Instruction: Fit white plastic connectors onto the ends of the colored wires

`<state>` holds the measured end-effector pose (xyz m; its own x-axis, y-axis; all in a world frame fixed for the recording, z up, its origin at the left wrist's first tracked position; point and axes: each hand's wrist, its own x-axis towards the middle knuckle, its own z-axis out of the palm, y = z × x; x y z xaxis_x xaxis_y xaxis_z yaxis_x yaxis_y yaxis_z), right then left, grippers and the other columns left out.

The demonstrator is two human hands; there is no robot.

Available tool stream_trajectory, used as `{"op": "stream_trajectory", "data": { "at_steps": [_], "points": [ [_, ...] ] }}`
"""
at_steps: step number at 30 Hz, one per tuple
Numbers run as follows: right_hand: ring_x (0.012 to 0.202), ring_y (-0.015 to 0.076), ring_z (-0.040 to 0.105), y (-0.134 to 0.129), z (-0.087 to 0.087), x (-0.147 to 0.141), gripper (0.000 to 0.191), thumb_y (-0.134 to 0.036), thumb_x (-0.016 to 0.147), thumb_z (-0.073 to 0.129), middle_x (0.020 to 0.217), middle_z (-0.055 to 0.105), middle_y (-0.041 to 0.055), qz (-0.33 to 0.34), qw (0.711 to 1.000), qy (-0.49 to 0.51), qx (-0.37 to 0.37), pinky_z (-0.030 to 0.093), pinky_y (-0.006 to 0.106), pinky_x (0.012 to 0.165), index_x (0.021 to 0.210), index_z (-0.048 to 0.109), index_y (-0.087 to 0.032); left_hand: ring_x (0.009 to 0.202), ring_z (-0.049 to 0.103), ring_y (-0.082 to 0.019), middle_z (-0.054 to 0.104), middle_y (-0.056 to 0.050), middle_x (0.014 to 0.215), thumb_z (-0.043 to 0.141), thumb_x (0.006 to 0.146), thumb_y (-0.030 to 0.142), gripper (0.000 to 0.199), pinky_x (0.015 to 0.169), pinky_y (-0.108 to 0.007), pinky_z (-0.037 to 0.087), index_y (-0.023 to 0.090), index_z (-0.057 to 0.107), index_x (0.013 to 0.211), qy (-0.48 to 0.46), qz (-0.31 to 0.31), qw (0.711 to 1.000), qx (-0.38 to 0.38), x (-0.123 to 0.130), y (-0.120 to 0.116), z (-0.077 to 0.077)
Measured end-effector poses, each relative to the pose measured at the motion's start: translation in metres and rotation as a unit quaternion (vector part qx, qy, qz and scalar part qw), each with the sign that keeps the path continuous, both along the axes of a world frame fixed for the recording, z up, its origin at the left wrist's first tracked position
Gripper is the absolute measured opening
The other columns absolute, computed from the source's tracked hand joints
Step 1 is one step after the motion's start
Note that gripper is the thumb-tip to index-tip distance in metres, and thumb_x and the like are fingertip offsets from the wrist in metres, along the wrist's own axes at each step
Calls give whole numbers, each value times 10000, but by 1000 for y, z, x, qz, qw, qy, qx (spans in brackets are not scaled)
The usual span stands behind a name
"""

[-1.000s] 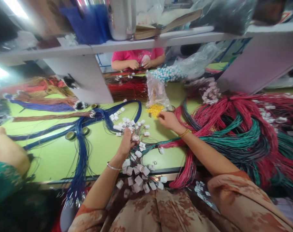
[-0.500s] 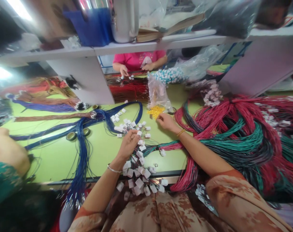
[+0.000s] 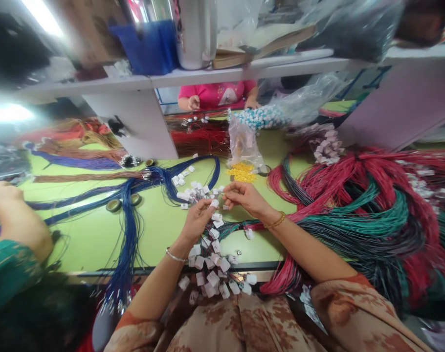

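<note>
Between thumb and fingers, my left hand (image 3: 197, 220) grips a small white connector (image 3: 214, 203). My right hand (image 3: 246, 199) is closed in a pinch just right of it; whatever sits between its fingertips is too small to make out. Several white connectors on wires (image 3: 211, 278) hang over the table edge below my hands, and more white connectors (image 3: 196, 190) lie just beyond them. Past my right hand is a pile of small yellow pieces (image 3: 241, 172) at the mouth of a clear plastic bag (image 3: 242, 142).
Red, green and black wire bundles (image 3: 354, 210) cover the right side. Blue wires (image 3: 129, 230) and tape rolls (image 3: 113, 205) lie left. A co-worker's arm (image 3: 20, 220) reaches in at far left; another person in pink (image 3: 218, 95) sits opposite, under the shelf (image 3: 244, 73).
My right hand has moved from the yellow pile toward my left hand, its fingertips now near the connector. My left hand keeps its grip. The view has shifted slightly.
</note>
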<state>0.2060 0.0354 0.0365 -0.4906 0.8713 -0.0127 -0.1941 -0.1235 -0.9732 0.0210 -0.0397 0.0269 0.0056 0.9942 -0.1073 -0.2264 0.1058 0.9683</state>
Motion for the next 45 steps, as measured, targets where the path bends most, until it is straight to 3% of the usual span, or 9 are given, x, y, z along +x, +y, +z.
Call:
{"op": "stream_trajectory", "data": {
  "at_steps": [4,7,11,15,19,26,34,39,45],
  "points": [
    [601,116,672,-12,6,-5,304,-415,817,734,774,709,26,15,998,-22,54,595,258,579,940,647,-151,590,514,-106,603,21,612,824,682,470,395,532,-209,367,175,722,923,-3,11,1000,14,1,0,6],
    [605,113,638,-20,11,-8,172,-322,918,597,771,686,22,-10,980,-86,181,573,271,609,967,654,-168,609,542,-123,590,22,579,838,663,455,393,546,-219,392,167,733,909,-12,15,1000,17,2,-1,9],
    [794,161,624,-27,16,-11,159,-163,924,513,863,660,60,-71,888,-160,424,543,324,752,943,670,-181,655,578,-131,676,-11,708,835,669,435,368,583,-230,436,168,750,908,-11,15,999,27,2,-1,8],
    [837,176,608,-32,17,-13,184,-105,923,481,894,637,73,-83,842,-171,505,524,319,764,966,641,-186,754,622,-145,722,-36,828,836,672,372,317,695,-247,483,167,768,904,12,34,998,50,1,0,5],
    [852,179,594,-35,18,-15,172,-92,928,471,905,619,76,-82,834,-184,514,518,313,770,954,614,-184,775,630,-142,739,-44,872,831,681,344,304,764,-259,499,159,769,914,15,41,997,57,0,0,3],
    [749,159,574,-37,16,-19,121,-119,922,495,822,618,43,-107,844,-188,490,487,281,700,925,592,-190,660,575,-109,709,-23,779,848,664,375,365,662,-240,492,143,759,931,34,44,997,61,-1,1,0],
    [655,137,586,-41,13,-22,35,-174,901,528,761,624,5,-126,867,-216,431,467,249,644,904,537,-208,428,363,-50,407,102,448,841,653,380,348,512,-225,487,151,749,898,57,72,994,55,2,-1,1],
    [664,137,624,-44,10,-24,72,-190,895,544,776,650,3,-131,887,-207,391,481,246,642,956,514,-213,445,434,-62,517,78,483,835,648,340,315,500,-215,483,149,742,881,86,101,988,76,1,-1,2],
    [707,137,650,-42,5,-27,161,-229,885,590,837,648,13,-154,924,-139,321,528,248,657,983,463,-223,509,559,-86,651,18,583,855,642,361,374,549,-215,489,134,733,913,12,59,997,40,0,1,1]
  ]
}}
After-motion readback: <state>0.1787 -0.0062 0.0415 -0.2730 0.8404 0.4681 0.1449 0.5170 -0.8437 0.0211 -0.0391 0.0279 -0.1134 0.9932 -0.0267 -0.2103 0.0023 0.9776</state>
